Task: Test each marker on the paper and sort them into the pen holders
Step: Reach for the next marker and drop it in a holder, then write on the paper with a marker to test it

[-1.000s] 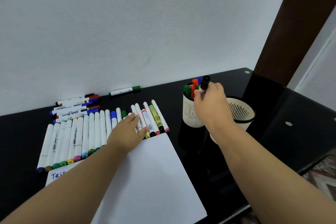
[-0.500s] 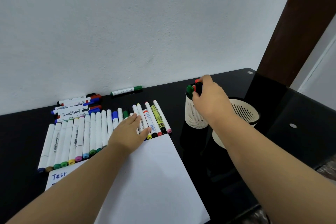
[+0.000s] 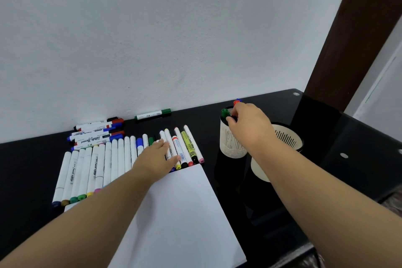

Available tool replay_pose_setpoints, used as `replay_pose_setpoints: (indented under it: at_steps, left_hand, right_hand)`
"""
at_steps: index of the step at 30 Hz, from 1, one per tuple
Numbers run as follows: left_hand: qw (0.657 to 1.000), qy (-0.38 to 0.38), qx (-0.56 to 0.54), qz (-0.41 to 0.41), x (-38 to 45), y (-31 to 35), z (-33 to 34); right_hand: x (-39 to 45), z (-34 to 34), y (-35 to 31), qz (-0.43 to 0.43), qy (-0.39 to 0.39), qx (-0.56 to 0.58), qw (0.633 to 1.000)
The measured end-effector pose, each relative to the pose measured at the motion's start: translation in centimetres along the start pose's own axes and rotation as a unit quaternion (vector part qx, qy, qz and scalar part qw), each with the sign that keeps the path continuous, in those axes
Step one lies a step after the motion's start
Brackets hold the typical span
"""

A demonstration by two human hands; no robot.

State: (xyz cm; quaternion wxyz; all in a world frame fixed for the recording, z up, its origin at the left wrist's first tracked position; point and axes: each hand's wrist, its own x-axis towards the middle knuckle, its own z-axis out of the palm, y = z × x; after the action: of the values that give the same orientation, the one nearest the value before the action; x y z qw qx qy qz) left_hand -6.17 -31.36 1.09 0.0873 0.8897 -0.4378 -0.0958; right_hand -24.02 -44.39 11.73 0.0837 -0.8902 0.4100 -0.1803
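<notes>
My right hand (image 3: 250,125) is over the smaller white pen holder (image 3: 230,147) and pinches the cap of a black marker (image 3: 231,118) sunk into it. Green (image 3: 224,112), red and blue caps stick out of the same holder. A wider white pen holder (image 3: 290,140) stands just right of it, its inside hidden by my arm. My left hand (image 3: 155,158) rests flat on a row of markers (image 3: 97,165) lying side by side above the white paper (image 3: 185,213).
Several whiteboard markers (image 3: 97,132) are piled near the wall, and a single green-capped marker (image 3: 152,113) lies alone against it. The black glass table (image 3: 348,159) ends close on the right, beside a brown door frame (image 3: 348,28).
My right hand has lowered the black marker from above the rim down into the smaller holder. My left hand has stayed on the marker row.
</notes>
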Motion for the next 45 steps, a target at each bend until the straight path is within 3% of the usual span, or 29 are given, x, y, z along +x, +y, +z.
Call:
replay_pose_setpoints:
  at_steps: [5, 13, 24, 40, 45]
  left_hand:
    - [1.000, -0.014, -0.005, -0.020, -0.5, -0.1, -1.0]
    - [1.000, -0.019, -0.002, 0.002, -1.5, -2.6, -2.2]
    - [1.000, -0.003, 0.006, -0.017, 0.7, -8.3, -1.4]
    - [0.998, 0.052, -0.014, 0.031, 0.9, -9.5, -0.1]
    - [0.998, 0.057, -0.015, 0.038, 0.9, -9.5, 0.1]
  right_hand:
    - [-0.8, -0.2, -1.0, -0.050, 0.024, -0.018, 0.998]
    - [-0.1, 1.6, -4.8, -0.127, -0.034, -0.032, 0.991]
    - [5.6, 8.8, -9.8, -0.187, -0.102, -0.034, 0.976]
    - [16.6, 19.1, -13.9, -0.248, -0.214, -0.063, 0.943]
    - [17.3, 20.2, -14.1, -0.277, -0.170, -0.127, 0.937]
